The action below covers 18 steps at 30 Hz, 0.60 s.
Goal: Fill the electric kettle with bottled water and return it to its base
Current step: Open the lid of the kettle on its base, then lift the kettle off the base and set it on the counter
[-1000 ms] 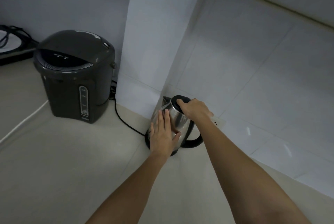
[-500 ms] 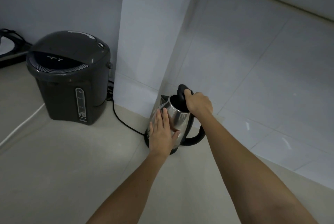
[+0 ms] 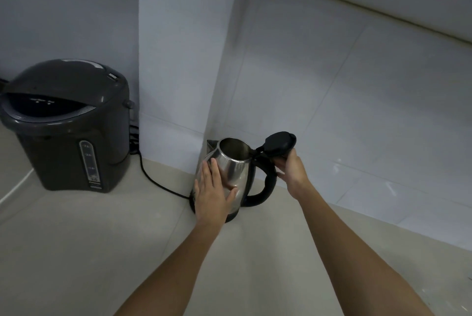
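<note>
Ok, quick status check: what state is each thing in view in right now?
Steel kettle: upright on its base, mouth open, inside looks dry.
Kettle lid: swung fully back on its hinge.
Kettle base: on the counter, black cord attached.
Dark hot water dispenser: lid closed, standing left of the kettle.
Left hand: flat against the kettle body.
Right hand: holding the lid open.

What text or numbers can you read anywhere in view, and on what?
"2.0": on the water gauge of the dark dispenser, at its foot.
Upper gauge marks: numbers, too blurred to read.
Small line under the gauge: too small to read.
Dispenser top panel: faint marks, unreadable.
Kettle, its lid: no text visible.
</note>
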Each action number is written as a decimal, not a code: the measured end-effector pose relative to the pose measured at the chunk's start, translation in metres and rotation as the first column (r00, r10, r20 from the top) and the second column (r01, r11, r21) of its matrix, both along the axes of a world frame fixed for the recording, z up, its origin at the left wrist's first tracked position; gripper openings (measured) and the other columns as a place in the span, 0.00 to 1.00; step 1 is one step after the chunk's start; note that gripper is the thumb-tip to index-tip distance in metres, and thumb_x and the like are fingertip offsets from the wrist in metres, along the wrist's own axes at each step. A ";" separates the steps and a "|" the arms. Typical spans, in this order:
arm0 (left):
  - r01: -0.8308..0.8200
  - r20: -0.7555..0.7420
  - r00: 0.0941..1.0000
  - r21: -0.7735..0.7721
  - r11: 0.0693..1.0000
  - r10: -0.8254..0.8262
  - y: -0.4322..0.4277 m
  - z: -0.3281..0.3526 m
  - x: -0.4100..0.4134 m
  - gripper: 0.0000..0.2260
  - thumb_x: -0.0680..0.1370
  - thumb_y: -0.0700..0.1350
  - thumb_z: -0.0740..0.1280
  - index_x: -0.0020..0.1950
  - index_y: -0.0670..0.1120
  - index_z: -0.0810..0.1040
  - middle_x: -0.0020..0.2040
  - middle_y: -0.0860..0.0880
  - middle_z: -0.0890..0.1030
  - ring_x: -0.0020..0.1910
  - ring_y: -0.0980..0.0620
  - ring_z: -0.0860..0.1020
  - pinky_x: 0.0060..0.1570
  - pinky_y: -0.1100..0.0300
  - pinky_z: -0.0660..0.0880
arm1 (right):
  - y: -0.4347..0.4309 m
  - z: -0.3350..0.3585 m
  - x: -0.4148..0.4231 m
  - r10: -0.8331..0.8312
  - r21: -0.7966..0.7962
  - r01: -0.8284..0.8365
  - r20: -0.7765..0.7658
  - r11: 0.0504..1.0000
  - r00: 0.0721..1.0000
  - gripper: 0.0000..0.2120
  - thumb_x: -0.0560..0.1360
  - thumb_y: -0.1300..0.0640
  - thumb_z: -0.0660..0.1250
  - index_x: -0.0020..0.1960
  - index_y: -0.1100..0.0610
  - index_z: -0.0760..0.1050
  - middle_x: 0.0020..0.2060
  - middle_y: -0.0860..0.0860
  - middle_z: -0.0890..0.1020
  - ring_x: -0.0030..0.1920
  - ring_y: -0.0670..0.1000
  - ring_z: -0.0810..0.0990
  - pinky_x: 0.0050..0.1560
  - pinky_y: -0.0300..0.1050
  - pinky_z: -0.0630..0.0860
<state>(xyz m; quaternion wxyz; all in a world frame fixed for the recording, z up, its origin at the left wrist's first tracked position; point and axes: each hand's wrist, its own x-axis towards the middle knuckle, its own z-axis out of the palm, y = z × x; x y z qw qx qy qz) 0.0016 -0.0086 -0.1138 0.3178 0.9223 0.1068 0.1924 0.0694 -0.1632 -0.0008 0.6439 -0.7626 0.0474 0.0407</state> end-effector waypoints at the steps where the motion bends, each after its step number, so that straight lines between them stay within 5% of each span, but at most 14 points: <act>1: 0.002 0.002 1.000 -0.004 1.000 -0.002 0.000 0.000 0.000 0.44 0.77 0.62 0.61 0.77 0.44 0.36 0.80 0.42 0.44 0.79 0.46 0.48 0.76 0.48 0.53 | -0.003 -0.005 -0.002 -0.004 0.046 0.005 -0.010 0.999 1.000 0.21 0.80 0.47 0.50 0.53 0.52 0.80 0.51 0.53 0.85 0.57 0.49 0.80 0.59 0.51 0.72; 11: 0.051 0.034 0.998 -0.056 0.997 -0.050 0.014 -0.008 0.002 0.47 0.73 0.65 0.65 0.79 0.46 0.41 0.80 0.47 0.47 0.79 0.48 0.51 0.75 0.46 0.52 | -0.012 -0.036 -0.009 -0.021 0.246 0.028 -0.027 0.969 0.999 0.17 0.79 0.44 0.53 0.58 0.47 0.77 0.56 0.46 0.83 0.62 0.47 0.77 0.64 0.53 0.65; 16: 0.055 -0.092 0.993 -0.220 0.974 -0.077 0.028 -0.014 0.012 0.56 0.65 0.69 0.70 0.78 0.51 0.37 0.80 0.46 0.45 0.79 0.47 0.47 0.76 0.44 0.50 | -0.017 -0.070 -0.013 -0.121 -0.032 0.121 0.025 0.992 0.992 0.18 0.76 0.64 0.61 0.65 0.56 0.70 0.61 0.54 0.76 0.62 0.53 0.74 0.59 0.46 0.67; 18: 0.074 -0.116 0.987 -0.295 0.953 -0.112 0.032 -0.016 0.014 0.58 0.62 0.67 0.73 0.77 0.54 0.37 0.80 0.48 0.46 0.78 0.46 0.50 0.75 0.41 0.54 | -0.016 -0.083 -0.015 -0.079 -0.167 0.082 0.022 0.983 0.997 0.20 0.75 0.64 0.65 0.66 0.55 0.68 0.59 0.52 0.76 0.59 0.53 0.75 0.57 0.45 0.70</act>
